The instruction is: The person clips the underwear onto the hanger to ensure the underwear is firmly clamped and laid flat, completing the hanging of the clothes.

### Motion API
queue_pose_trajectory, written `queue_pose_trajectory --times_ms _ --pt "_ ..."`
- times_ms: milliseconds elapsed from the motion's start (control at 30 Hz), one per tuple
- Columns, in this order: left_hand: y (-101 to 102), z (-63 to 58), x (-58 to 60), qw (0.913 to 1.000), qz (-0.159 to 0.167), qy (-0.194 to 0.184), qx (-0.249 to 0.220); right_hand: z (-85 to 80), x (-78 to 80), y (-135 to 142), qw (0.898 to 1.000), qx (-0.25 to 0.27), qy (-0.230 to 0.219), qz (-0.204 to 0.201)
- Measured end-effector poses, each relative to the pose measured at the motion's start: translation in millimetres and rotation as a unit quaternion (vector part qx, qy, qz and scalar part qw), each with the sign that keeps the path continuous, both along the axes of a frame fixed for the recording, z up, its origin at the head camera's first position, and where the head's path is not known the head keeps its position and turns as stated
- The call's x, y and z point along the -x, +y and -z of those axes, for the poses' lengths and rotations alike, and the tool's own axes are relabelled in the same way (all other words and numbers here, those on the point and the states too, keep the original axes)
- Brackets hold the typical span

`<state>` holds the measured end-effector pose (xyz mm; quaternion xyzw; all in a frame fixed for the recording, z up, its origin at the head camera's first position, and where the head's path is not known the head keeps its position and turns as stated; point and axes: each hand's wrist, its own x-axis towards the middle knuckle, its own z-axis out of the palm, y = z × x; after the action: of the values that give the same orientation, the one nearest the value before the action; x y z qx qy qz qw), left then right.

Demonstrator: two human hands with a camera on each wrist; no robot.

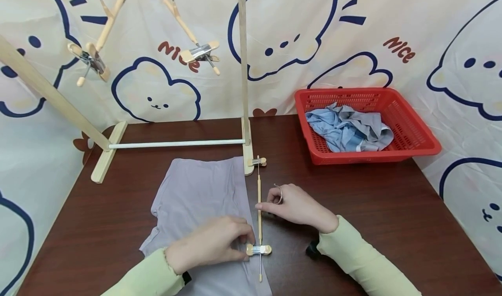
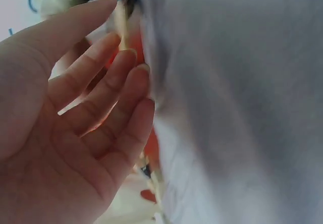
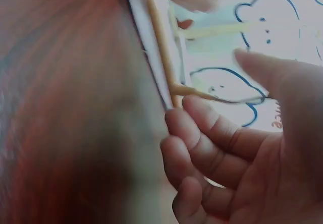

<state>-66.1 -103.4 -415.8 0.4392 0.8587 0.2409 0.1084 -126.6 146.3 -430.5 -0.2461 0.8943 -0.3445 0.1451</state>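
A wooden clip hanger (image 1: pixel 259 221) lies lengthwise along the right edge of a lavender garment (image 1: pixel 200 195) on the counter (image 1: pixel 113 230), with the left hand (image 1: pixel 213 241) beside its lower clip (image 1: pixel 259 249), fingers loosely bent and thumb apart from them. The right hand (image 1: pixel 296 204) has curled fingers at the hook (image 3: pixel 209 96), though whether it grips cannot be told; beyond are a wooden rack (image 1: pixel 244 78) and a red basket (image 1: pixel 364 158) of crumpled clothes (image 1: pixel 337 126).
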Motion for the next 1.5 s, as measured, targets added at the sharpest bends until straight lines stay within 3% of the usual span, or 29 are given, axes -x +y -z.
queue_pose_trajectory --times_ms 133,233,500,633,700,767,967,1100,1300,1500 --pt "4 5.4 -2.7 1.0 0.002 -0.005 0.003 -6.3 3.4 16 0.999 0.017 -0.04 -0.014" --pt "8 6.3 -3.5 1.0 -0.001 0.004 0.002 -5.2 8.0 27 0.999 -0.004 -0.042 -0.012" --pt "18 11.7 -2.5 0.9991 0.0 0.041 0.008 2.6 19.3 36 0.992 -0.12 0.002 0.036" --pt "18 10.7 4.0 0.9997 0.014 0.007 -0.017 -5.8 23.6 33 0.987 -0.152 0.036 0.038" --pt "15 8.1 13.5 0.9992 0.007 -0.013 -0.036 -12.9 27.5 31 0.988 -0.145 0.046 0.037" --pt "11 3.6 27.5 0.9981 -0.02 -0.019 -0.056 -19.1 33.9 28 0.99 -0.126 0.055 0.04" --pt "-4 -10.5 79.1 0.9833 -0.158 0.065 -0.063 -24.0 62.3 14 0.993 -0.082 0.057 0.054" --pt "-8 -9.1 106.0 0.9729 -0.213 0.079 -0.041 -21.5 78.2 4 0.994 -0.079 0.043 0.054" --pt "-8 -1.6 130.2 0.9666 -0.252 0.044 0.002 -19.1 97.3 -6 0.995 -0.087 0.023 0.051" --pt "-7 5.9 144.9 0.9615 -0.274 -0.001 0.02 -16.6 108.9 -10 0.994 -0.103 0.005 0.04"
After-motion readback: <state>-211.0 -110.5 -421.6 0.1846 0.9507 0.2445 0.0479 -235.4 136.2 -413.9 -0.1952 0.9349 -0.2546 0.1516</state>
